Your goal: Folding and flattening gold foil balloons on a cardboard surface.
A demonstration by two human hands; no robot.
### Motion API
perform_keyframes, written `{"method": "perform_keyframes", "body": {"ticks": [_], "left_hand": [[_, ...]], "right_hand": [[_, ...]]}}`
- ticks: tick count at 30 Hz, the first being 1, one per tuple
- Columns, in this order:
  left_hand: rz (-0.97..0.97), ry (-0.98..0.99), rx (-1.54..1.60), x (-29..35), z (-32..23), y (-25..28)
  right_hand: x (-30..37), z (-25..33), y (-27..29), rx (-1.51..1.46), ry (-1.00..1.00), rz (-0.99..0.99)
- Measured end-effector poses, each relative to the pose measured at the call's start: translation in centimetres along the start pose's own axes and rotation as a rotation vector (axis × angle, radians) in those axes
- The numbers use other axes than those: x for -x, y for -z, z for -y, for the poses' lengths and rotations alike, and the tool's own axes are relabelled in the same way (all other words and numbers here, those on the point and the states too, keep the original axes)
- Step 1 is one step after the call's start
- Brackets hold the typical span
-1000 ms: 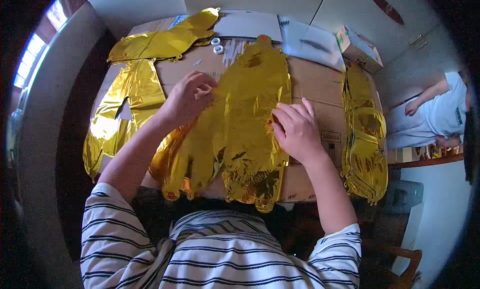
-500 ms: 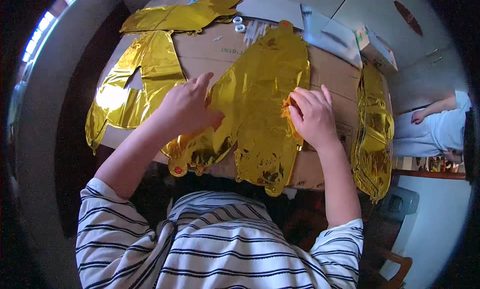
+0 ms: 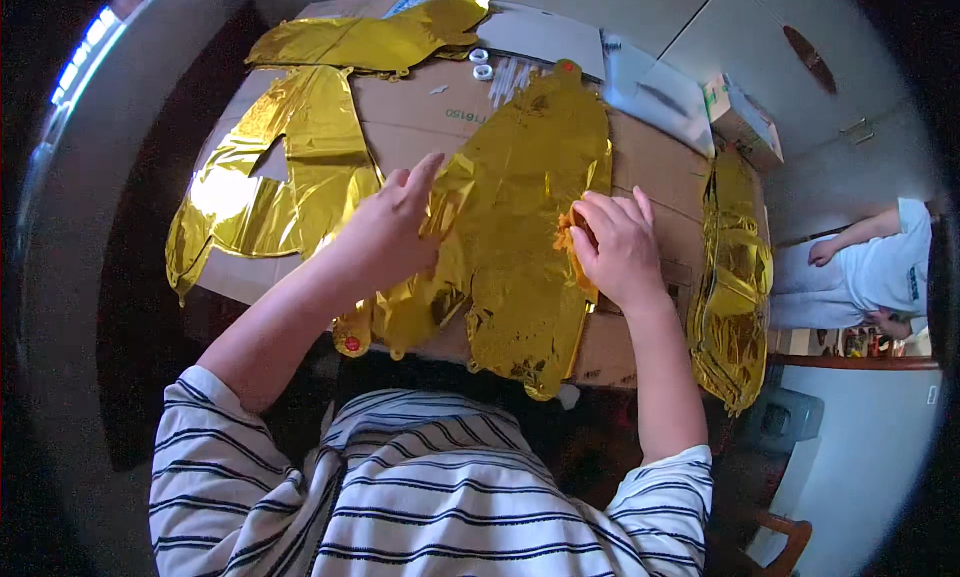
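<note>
A flat gold foil balloon (image 3: 525, 207) lies in front of me on cardboard, with a creased flap at its left side. My left hand (image 3: 395, 222) is at that flap, index finger stretched out and thumb apart from it; the hand hides part of the foil. At the balloon's right side, my right hand (image 3: 620, 242) has its fingers curled around a crumpled orange cloth (image 3: 568, 239), which touches the foil. To the left lies a second gold foil balloon (image 3: 320, 167), flat and wrinkled, close to my left forearm.
More flat gold foil lies at the far left (image 3: 365, 42) and the right edge (image 3: 735, 277). Two small white tape rolls (image 3: 482, 72) sit near clear thin tubes (image 3: 512, 82). A box (image 3: 742, 122) stands far right. Another person (image 3: 875, 267) is beyond the table's right side.
My left hand has moved slightly up and right, and the foil flap beside it has shifted. My right hand has moved slightly left and down with the orange cloth. The whole view has shifted a little.
</note>
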State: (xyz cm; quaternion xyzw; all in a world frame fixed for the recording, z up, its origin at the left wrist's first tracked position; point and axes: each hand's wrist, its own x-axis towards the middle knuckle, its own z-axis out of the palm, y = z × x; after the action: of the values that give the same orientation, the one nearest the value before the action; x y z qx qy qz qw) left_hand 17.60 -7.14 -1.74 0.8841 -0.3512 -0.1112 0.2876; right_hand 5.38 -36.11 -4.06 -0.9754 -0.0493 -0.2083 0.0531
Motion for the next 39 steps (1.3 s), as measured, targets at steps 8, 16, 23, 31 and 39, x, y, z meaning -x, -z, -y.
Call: {"method": "perform_keyframes", "body": {"ticks": [8, 16, 23, 31, 39], "left_hand": [[0.064, 0.165, 0.482, -0.8, -1.6, 0.4], [-0.15, 0.058, 0.918, -0.6, -3.6, -0.1], [0.228, 0.458, 0.977, -6.5, 0.7, 2.4], [0.174, 0.153, -0.104, -13.9, -0.1, -0.1], [0.13, 0.201, -0.047, -13.1, -1.0, -0.7]], "right_hand": [[0.1, 0.0, 0.0, -0.027, -0.009, -0.007], [0.0, 0.2, 0.0, -0.023, -0.018, 0.003], [0.1, 0.1, 0.1, -0.021, -0.013, -0.004], [0.1, 0.0, -0.2, -0.002, -0.018, 0.017], [0.0, 0.1, -0.2, -0.004, -0.006, -0.002]]}}
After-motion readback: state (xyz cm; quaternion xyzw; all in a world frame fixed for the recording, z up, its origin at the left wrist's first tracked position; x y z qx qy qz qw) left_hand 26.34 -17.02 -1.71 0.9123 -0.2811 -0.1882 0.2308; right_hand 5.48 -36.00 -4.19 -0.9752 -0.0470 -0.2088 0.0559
